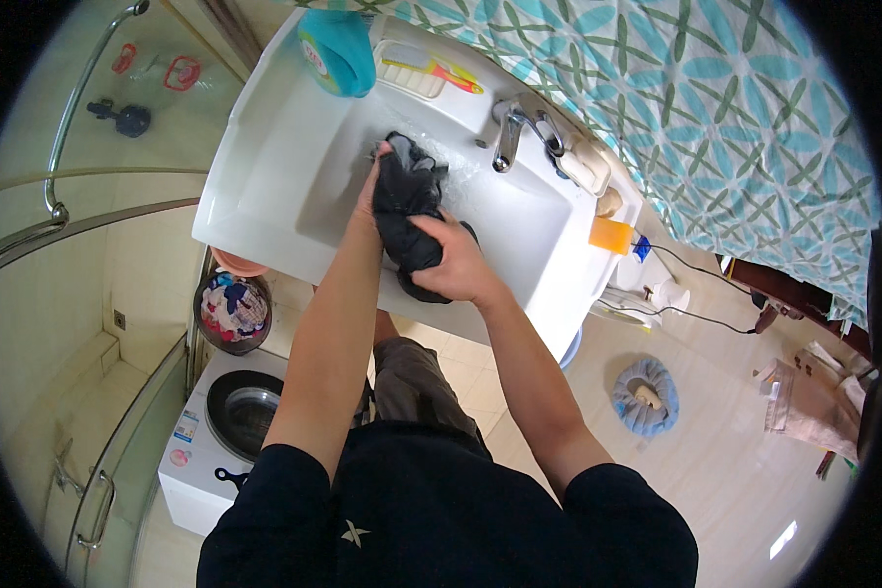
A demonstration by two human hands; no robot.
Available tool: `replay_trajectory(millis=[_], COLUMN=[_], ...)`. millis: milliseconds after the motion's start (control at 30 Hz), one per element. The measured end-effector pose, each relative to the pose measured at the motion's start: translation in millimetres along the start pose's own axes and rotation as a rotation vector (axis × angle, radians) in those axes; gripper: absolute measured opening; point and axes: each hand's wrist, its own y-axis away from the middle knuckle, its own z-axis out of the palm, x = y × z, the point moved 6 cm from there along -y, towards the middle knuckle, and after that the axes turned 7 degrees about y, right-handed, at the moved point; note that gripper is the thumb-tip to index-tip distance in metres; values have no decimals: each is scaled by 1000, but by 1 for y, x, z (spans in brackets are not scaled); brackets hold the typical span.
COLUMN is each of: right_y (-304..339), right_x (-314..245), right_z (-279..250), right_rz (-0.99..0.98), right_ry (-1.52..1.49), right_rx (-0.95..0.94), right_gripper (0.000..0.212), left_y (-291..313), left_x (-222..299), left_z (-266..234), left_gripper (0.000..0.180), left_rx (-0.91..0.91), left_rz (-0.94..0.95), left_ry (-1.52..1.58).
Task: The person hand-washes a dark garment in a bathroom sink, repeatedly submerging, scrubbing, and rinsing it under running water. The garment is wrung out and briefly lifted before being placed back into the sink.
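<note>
Over the white sink (265, 176) I hold a bunched piece of black cloth (403, 201) with some grey at its far end; what garment it is I cannot make out. My left hand (368, 191) grips its left side, with most of the fingers hidden behind the fabric. On the right and nearer side, my right hand (453, 257) is closed round the cloth, thumb on top. The near end of the bundle hangs at the sink's front edge. Beyond it, water shows in the basin, near the chrome faucet (507, 142).
Along the sink's back stand a teal detergent bottle (338, 54), a brush with a yellow-and-orange handle (441, 72) and a soap dish (585, 165). An orange block-shaped object (611, 235) sits at the right edge. Below left are a laundry basket (233, 312) and a washing machine (191, 461).
</note>
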Motion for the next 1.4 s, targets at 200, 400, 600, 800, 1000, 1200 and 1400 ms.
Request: replay_trajectory(millis=[200, 400, 600, 800, 1000, 1200, 1400], right_y=[-30, 2, 53, 86, 73, 26, -16], right_x=[46, 83, 32, -8, 69, 109, 146], right_z=[-7, -63, -136, -112, -37, 15, 17], right_rz=[264, 368, 381, 40, 462, 381, 351], right_ry=[114, -136, -306, -142, 23, 527, 612], right_rx=[334, 266, 413, 614, 520, 199, 140], right_gripper=[55, 97, 64, 59, 64, 104, 97], left_y=[37, 62, 59, 46, 28, 17, -12], left_x=[-18, -3, 57, 65, -1, -23, -10], left_z=[-46, 7, 66, 101, 69, 27, 11], left_gripper=[49, 33, 46, 56, 59, 77, 76], left_rx=[706, 676, 711, 721, 579, 680, 839], left_rz=[155, 162, 249, 413, 471, -23, -120], left_ry=[-215, -521, -1116, -2151, -2502, -2925, -2906])
